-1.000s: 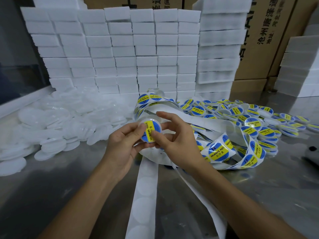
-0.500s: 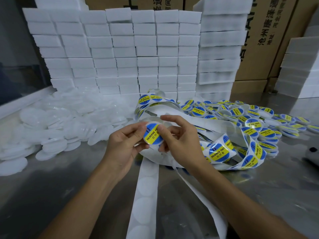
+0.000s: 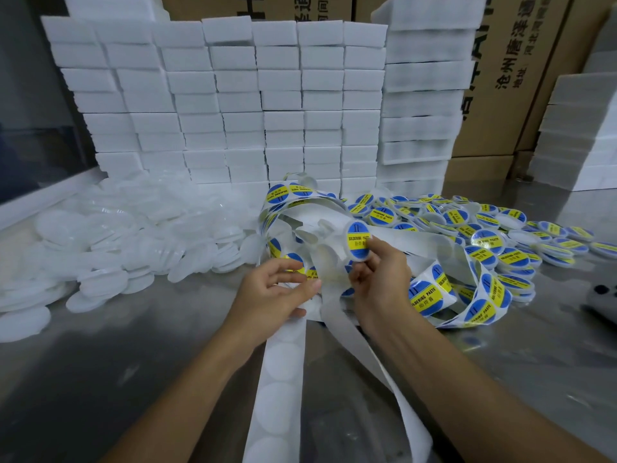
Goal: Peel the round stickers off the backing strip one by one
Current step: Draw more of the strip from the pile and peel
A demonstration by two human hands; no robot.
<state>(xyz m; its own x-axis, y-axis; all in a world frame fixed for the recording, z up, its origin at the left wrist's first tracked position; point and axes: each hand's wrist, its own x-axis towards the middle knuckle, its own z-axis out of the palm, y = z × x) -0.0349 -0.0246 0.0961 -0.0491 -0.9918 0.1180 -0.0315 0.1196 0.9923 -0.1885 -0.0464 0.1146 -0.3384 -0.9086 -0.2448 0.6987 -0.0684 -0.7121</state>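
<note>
blue-and-yellow round disc (image 3: 359, 242) marked "soldering paste" sits upright in the right hand (image 3: 379, 279), pinched at its edge between thumb and fingers, raised just above the tangle of strip. left hand (image 3: 278, 290) is lower and to the left, fingers loosely curled with thumb and forefinger on the backing strip (image 3: 283, 379); whether it truly pinches the strip i cannot tell. that white strip runs from the hands toward the camera, bare round outlines on it, and loops back behind the hands where stickers (image 3: 430, 292) are still stuck on. steel surface (image 3: 100, 379) carries it all. right of the hands, a pile of labelled lids (image 3: 484, 235). left, a heap of plain clear lids (image 3: 133, 242). behind, stacked white foam blocks (image 3: 233, 105) and cardboard boxes (image 3: 521, 71) with printed characters. dark object (image 3: 604, 295) at far right edge, unclear what.
</note>
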